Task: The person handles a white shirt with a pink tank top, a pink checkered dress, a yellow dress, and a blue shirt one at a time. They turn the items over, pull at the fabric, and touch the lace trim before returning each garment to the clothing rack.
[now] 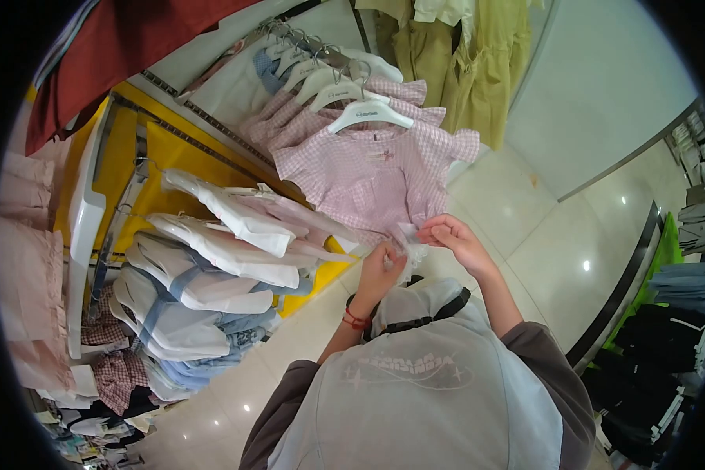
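A pink checked garment (368, 176) hangs from a white hanger (370, 116) at the front of a rack. At its lower edge is a piece of whitish, see-through material (406, 249). My left hand (380, 270), with a red band on the wrist, is closed on this material. My right hand (456, 239) is at the other side of it, thumb and fingers brought together at its edge. What lies between those fingertips is too small to make out.
White garments (243, 227) hang on a metal rail to the left, with folded clothes below. Olive garments (493, 70) hang at the back. Stacked dark clothes (658, 337) fill a shelf at the right. Tiled floor (556, 251) shows between.
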A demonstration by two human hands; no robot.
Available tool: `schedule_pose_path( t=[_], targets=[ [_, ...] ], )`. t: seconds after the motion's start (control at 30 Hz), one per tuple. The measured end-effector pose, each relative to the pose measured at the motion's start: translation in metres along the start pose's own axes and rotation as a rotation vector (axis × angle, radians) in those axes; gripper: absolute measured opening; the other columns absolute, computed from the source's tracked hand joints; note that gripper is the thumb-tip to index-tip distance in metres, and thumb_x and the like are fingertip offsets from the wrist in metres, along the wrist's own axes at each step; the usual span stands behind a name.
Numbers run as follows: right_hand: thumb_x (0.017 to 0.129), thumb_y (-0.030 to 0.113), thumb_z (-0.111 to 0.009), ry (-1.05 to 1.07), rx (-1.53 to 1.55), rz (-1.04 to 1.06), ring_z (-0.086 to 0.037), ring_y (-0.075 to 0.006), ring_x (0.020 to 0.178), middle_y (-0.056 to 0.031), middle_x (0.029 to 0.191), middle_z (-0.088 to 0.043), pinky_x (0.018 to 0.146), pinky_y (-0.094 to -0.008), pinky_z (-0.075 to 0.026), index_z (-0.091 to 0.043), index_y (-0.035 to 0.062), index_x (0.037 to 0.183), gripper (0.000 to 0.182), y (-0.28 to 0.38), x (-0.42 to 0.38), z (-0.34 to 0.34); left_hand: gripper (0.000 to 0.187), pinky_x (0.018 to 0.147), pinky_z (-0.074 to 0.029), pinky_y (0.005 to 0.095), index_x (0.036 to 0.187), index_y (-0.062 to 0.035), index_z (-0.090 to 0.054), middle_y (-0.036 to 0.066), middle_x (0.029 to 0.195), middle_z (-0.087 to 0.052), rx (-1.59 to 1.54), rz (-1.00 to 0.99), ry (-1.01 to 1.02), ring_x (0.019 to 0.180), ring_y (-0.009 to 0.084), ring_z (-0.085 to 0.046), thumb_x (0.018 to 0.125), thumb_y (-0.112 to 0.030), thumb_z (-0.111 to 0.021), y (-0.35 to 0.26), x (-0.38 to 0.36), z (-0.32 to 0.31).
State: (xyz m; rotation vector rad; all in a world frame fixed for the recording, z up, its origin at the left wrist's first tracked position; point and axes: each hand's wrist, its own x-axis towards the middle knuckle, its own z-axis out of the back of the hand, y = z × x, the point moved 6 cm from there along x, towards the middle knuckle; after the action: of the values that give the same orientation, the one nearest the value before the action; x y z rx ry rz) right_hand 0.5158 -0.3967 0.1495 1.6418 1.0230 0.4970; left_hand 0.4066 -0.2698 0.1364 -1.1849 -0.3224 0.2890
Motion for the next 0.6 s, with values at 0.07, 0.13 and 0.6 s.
schedule_pose_path(
  t=[0.07,0.13,0.6],
  targets=[
    [0.089,0.021,-0.046,-0.064,-0.021,-0.059,-0.054,-0.0178,0.099,-0.0092,0.106,-0.057,0.087,-0.0304,-0.041,-0.046,0.0049,0.111,0.026,-0.012,0.0,0.01,0.016,0.056,-0.038,0.0248,0.076,-0.0029,-0.046,0.003,0.067,-0.047,-0.014,0.024,0.093,0.061,0.0112,-0.044,0.074,-0.008,-0.061,0.0,-0.005,-0.005],
    [0.089,0.023,-0.047,-0.085,-0.042,-0.108,-0.054,-0.0173,0.098,-0.0076,0.105,-0.057,0.086,-0.0299,-0.041,-0.042,0.006,0.115,0.031,-0.024,0.0,0.013,0.018,0.06,-0.039,0.0263,0.077,-0.0032,-0.045,0.004,0.07,-0.047,-0.079,0.119,0.237,0.064,0.0134,-0.046,0.073,-0.008,-0.061,-0.012,-0.009,-0.012],
    [0.089,0.025,-0.05,0.003,-0.144,-0.092,-0.047,-0.0089,0.089,-0.0023,0.1,-0.054,0.076,-0.0217,-0.039,-0.048,-0.0025,0.111,0.035,-0.043,-0.003,0.001,0.036,0.081,-0.042,0.0282,0.113,-0.0048,-0.049,0.009,0.1,-0.054,-0.028,0.091,0.909,0.093,0.0182,-0.051,0.082,-0.02,-0.058,-0.016,-0.019,-0.047]
  ],
)
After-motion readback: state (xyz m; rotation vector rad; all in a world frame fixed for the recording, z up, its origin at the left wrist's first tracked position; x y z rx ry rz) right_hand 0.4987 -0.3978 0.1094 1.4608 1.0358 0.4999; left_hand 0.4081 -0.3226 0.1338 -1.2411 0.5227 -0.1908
